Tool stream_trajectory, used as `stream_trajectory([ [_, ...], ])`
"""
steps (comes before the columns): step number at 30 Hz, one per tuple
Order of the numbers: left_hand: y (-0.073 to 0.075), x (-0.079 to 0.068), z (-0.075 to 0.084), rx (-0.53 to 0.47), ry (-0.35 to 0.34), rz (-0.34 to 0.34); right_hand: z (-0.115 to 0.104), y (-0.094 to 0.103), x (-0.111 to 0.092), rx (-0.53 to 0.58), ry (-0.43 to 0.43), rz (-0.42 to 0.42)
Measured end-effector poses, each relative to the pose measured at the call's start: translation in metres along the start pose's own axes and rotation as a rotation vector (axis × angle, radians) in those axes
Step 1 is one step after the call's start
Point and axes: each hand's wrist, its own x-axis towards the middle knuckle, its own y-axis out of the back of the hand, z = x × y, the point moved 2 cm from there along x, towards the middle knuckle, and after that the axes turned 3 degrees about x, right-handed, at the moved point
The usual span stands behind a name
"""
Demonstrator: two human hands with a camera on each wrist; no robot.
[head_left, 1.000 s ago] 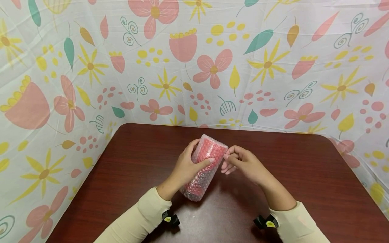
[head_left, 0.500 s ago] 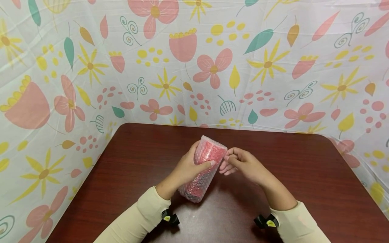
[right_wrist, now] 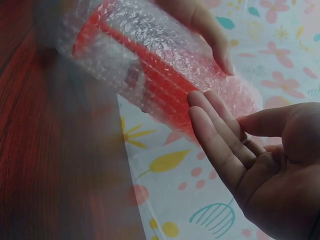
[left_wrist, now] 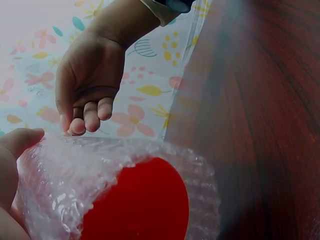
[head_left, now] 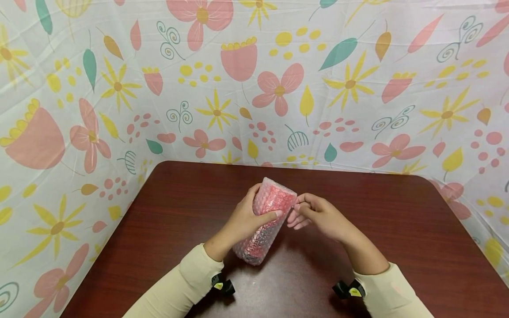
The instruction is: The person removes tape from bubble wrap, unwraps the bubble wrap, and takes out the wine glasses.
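A red cylindrical object wrapped in bubble wrap (head_left: 270,221) is held at a tilt over the table. My left hand (head_left: 248,216) grips it from the left, thumb across its front and the other fingers hidden behind. The open end of the wrap shows the red round end (left_wrist: 145,200) of the object in the left wrist view. At the wrap's upper right edge, my right hand (head_left: 318,214) pinches the bubble wrap (right_wrist: 200,65) between thumb and index finger. Its remaining fingers lie loosely bent beside the package.
Beneath both hands lies a dark reddish-brown wooden table (head_left: 179,198) with rounded far corners. A white cloth (head_left: 214,172) printed with flowers and leaves hangs behind it and along the left and right sides. Black wrist cameras (head_left: 223,285) sit at both sleeves.
Compared with a second ago, the wrapped object has turned slightly in my left hand and its near end sits a touch lower. My right hand has shifted slightly down; its pinch looks the same.
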Motion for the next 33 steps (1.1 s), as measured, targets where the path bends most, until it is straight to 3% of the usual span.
stream_trajectory([
  [16,0.0027,-0.001,0.0026,0.022,-0.061,0.074,0.0019,0.0013,0.0004,0.0,0.019,-0.018],
  [25,0.0032,-0.0017,0.0042,0.018,-0.047,0.088,0.0005,0.0033,0.0005,-0.061,0.038,0.046],
  [33,0.0024,-0.0017,0.0034,0.022,-0.032,0.068,-0.0028,0.0025,-0.0014,0.001,0.032,0.021],
])
